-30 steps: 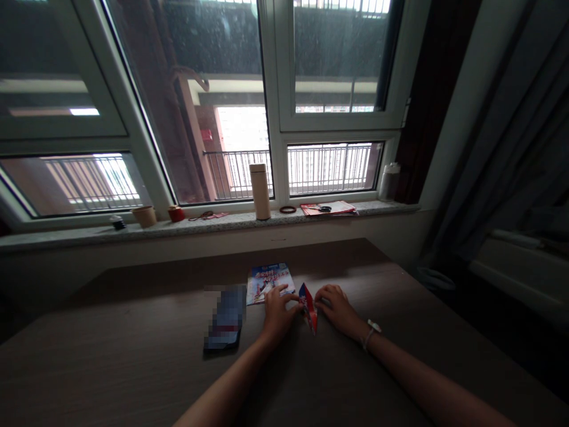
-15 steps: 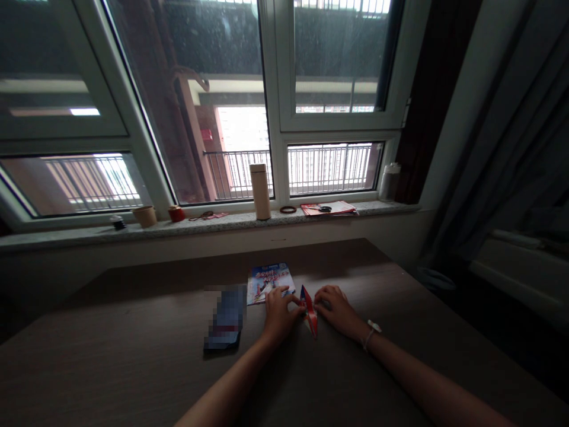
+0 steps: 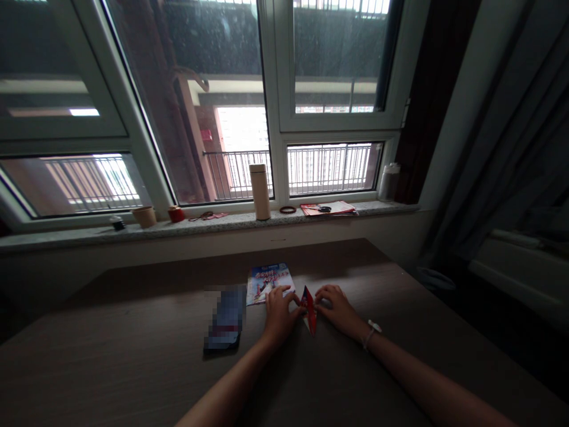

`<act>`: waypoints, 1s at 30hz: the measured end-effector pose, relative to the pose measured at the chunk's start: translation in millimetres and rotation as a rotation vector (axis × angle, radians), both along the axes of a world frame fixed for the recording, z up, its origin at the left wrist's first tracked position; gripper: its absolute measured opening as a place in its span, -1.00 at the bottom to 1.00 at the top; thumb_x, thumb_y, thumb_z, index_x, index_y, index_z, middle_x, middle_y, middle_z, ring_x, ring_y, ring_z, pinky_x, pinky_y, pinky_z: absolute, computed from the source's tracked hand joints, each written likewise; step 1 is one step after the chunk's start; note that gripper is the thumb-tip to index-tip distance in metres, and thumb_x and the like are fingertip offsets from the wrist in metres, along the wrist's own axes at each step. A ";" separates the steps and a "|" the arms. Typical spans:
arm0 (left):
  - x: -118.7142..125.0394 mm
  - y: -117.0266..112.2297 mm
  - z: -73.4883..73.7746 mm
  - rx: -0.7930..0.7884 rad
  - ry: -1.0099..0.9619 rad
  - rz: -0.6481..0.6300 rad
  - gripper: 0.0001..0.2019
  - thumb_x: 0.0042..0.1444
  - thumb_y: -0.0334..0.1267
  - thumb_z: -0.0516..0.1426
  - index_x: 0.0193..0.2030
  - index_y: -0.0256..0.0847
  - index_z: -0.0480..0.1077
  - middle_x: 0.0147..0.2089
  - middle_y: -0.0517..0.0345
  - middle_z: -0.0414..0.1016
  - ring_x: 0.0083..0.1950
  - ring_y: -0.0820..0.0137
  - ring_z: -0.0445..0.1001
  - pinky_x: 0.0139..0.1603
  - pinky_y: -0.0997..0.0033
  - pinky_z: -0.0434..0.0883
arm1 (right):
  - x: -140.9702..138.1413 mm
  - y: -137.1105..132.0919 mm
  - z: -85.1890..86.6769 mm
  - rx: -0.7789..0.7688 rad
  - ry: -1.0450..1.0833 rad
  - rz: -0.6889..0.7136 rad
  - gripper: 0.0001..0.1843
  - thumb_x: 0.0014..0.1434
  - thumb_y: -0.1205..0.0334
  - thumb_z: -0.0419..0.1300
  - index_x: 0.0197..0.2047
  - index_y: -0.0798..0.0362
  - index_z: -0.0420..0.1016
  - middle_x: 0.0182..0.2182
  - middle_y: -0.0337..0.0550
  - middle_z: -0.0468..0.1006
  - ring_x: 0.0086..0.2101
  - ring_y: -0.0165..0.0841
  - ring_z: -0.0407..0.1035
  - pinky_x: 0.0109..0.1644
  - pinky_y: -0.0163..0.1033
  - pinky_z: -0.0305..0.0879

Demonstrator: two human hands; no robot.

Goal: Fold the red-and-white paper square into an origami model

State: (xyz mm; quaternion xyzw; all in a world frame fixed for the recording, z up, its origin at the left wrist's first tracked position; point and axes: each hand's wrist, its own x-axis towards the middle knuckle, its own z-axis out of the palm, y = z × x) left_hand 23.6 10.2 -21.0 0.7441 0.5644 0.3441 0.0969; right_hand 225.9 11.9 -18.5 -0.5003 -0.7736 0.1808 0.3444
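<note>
Between my two hands a piece of folded paper (image 3: 310, 312), red with blue and pale parts and pointed at both ends, stands on the dark wooden table (image 3: 146, 379). My left hand (image 3: 281, 311) pinches its left side between thumb and fingers. On the other side, the curled fingers of my right hand (image 3: 338, 308) close on its right edge; the exact grip of those fingertips is partly hidden. A printed leaflet (image 3: 269, 279), blue and white with red lettering, lies flat just beyond my left hand, which overlaps its near corner.
Left of my left hand lies a dark flat object (image 3: 226, 320), blurred by pixels. Along the granite windowsill (image 3: 222, 221) stand a beige thermos (image 3: 260, 193), a tan cup (image 3: 144, 217), a red spool-like item (image 3: 176, 214), and red papers (image 3: 340, 208) with scissors (image 3: 323, 209) on top.
The folded paper has shifted and turned slightly, its top tip a little to the right. My right hand has moved very slightly; my left hand stays nearly in place.
</note>
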 end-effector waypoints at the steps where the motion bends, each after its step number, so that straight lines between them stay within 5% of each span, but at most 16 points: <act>1: -0.3 0.0 -0.2 0.004 -0.005 -0.004 -0.88 0.00 -0.30 0.32 -0.28 -0.06 0.55 0.14 0.08 0.40 0.25 0.10 0.25 0.31 -0.07 0.07 | 0.5 0.7 -0.2 0.002 0.008 -0.006 -0.93 0.19 0.21 0.21 -0.30 -0.02 0.51 -0.18 -0.18 0.49 -0.05 -0.25 0.29 0.11 -0.13 0.15; 19: 0.2 -1.9 9.2 -0.101 -0.002 0.012 -0.90 -0.07 -0.31 0.37 -0.39 -0.11 0.56 0.15 0.15 0.45 0.24 0.14 0.29 0.29 0.09 0.12 | 1.8 0.6 -1.8 -0.014 0.022 0.066 -0.96 0.18 0.26 0.22 -0.28 -0.04 0.51 -0.16 -0.18 0.51 -0.03 -0.22 0.28 0.13 -0.09 0.10; 30: -0.4 0.6 7.7 -0.105 -0.051 0.026 -0.85 0.01 -0.34 0.28 -0.27 -0.04 0.62 0.11 0.18 0.49 0.23 0.16 0.30 0.30 0.12 0.15 | 3.5 6.1 -6.8 -0.009 0.082 0.019 -0.95 0.19 0.25 0.20 -0.33 0.00 0.46 -0.20 -0.16 0.49 -0.06 -0.23 0.28 0.10 -0.14 0.14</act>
